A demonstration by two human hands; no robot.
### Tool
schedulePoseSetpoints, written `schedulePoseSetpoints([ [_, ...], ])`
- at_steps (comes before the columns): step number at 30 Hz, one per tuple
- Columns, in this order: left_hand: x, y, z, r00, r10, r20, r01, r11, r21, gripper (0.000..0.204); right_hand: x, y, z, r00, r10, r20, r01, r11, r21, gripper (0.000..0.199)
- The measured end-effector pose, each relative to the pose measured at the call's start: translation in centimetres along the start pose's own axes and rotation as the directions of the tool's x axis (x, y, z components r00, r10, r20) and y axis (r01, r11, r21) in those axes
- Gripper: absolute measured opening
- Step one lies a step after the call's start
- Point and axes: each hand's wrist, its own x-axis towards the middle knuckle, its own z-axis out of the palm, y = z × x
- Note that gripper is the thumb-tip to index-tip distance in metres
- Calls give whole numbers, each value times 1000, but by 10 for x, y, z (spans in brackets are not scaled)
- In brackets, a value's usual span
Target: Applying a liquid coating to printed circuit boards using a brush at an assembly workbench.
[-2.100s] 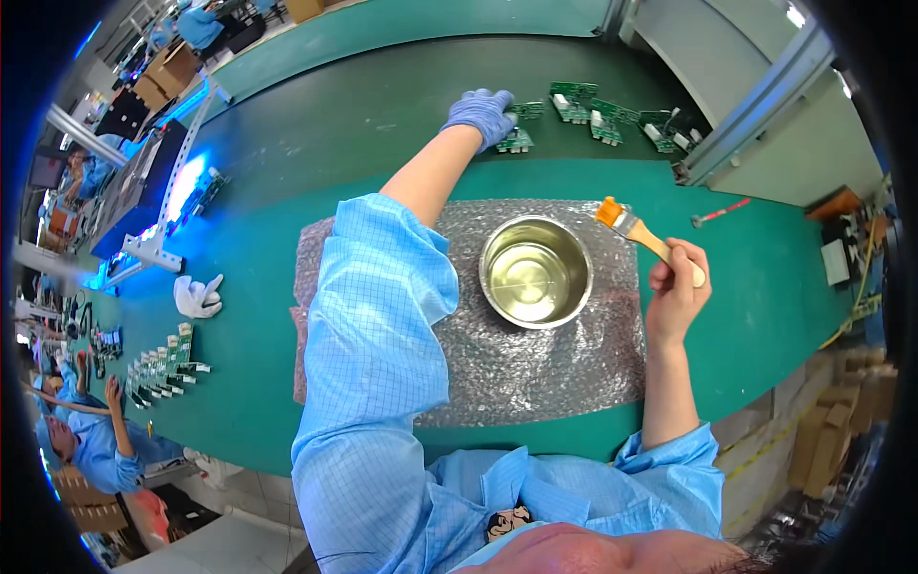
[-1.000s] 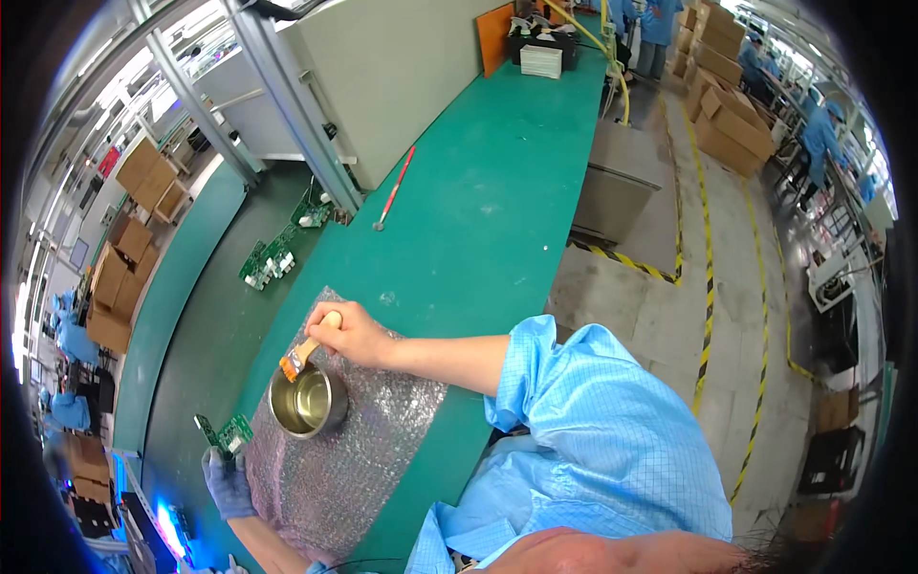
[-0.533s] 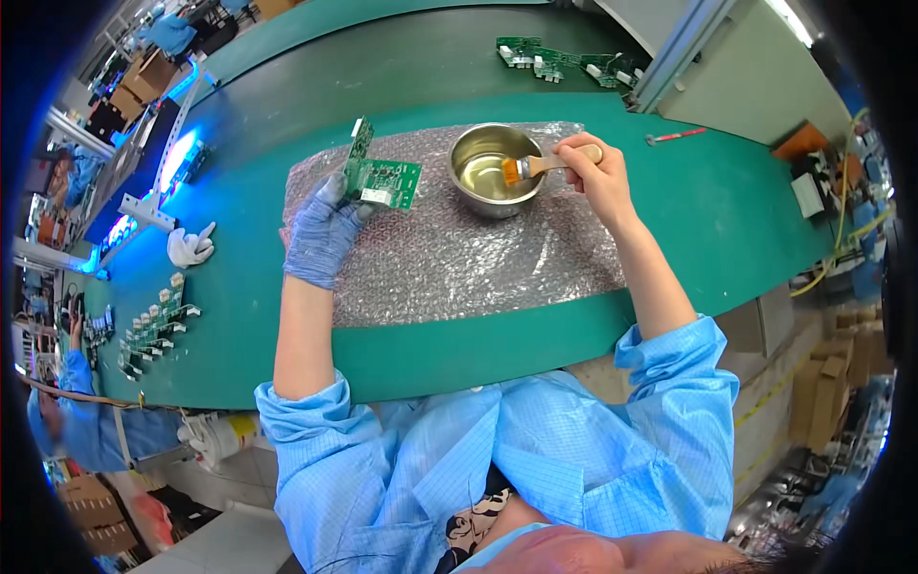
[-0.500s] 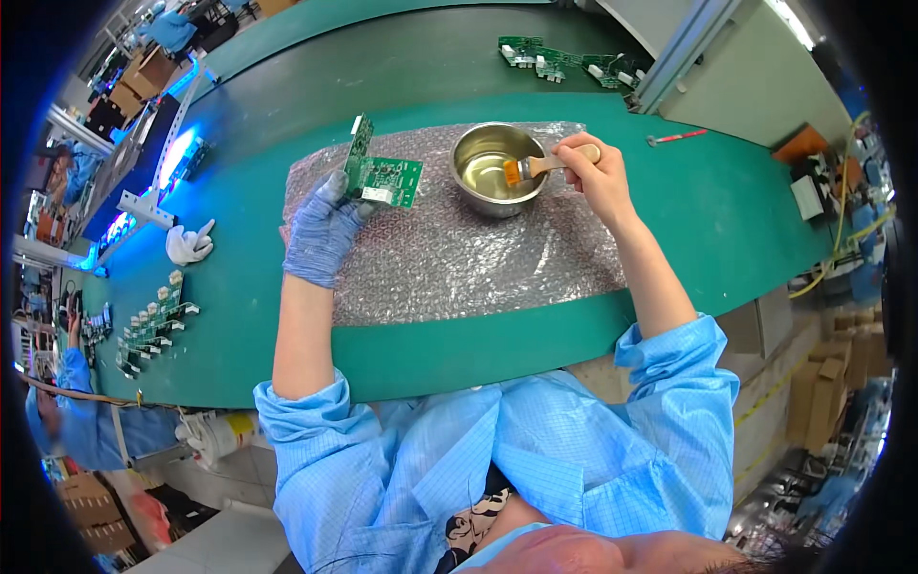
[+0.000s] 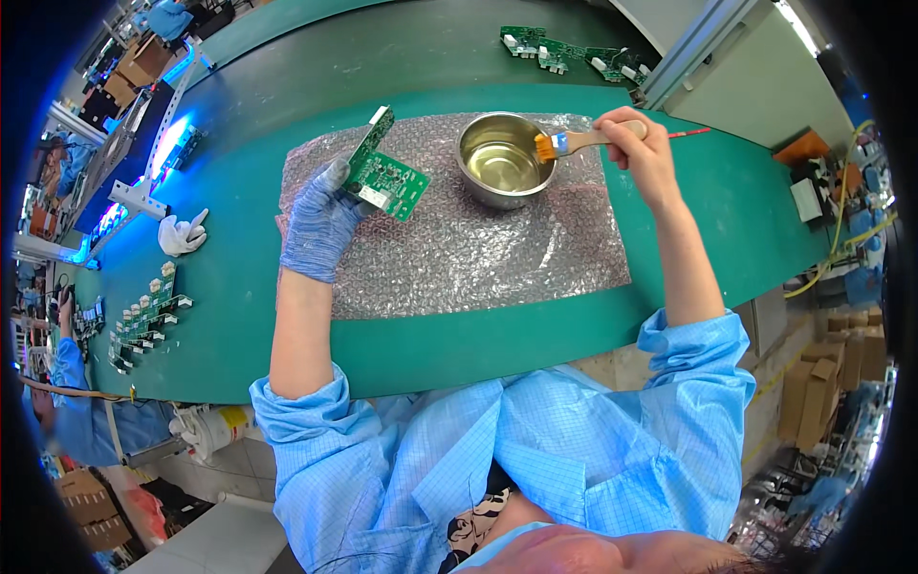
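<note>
My gloved left hand (image 5: 323,222) grips a green circuit board (image 5: 390,182) by its left side; a second board stands up at an angle from its edge. In my bare right hand (image 5: 639,153) is a flat paintbrush (image 5: 578,143) with a wooden handle and orange bristles. The bristles lie over the right rim of a round metal bowl (image 5: 509,198), which holds a clear yellowish liquid (image 5: 500,168). The bowl stands on a sheet of bubble wrap (image 5: 449,273).
On the green bench mat (image 5: 459,354), a white glove (image 5: 182,232) and a row of circuit boards (image 5: 148,316) lie at the left. More boards (image 5: 574,57) lie at the far back. A red-handled tool (image 5: 690,132) rests behind my right hand.
My right hand has moved right and a little away, drawing the brush from inside the bowl to its right rim. The board in my left hand has turned slightly.
</note>
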Motion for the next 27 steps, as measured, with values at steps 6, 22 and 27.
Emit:
schedulePoseSetpoints([
  [6, -2, -1, -2, 999, -54, -4, 54, 997, 51, 35, -2, -22, -17, 1000, -8, 9, 8, 1000, -9, 18],
  [22, -10, -2, 1, 991, -99, 89, 78, 972, 220, 40, 6, -59, 93, 755, -378, 535, 332, 925, 185, 18],
  [27, -14, 0, 6, 992, -115, 61, 90, 945, 316, 39, 4, -56, 103, 833, -200, 515, 203, 978, 52, 21],
])
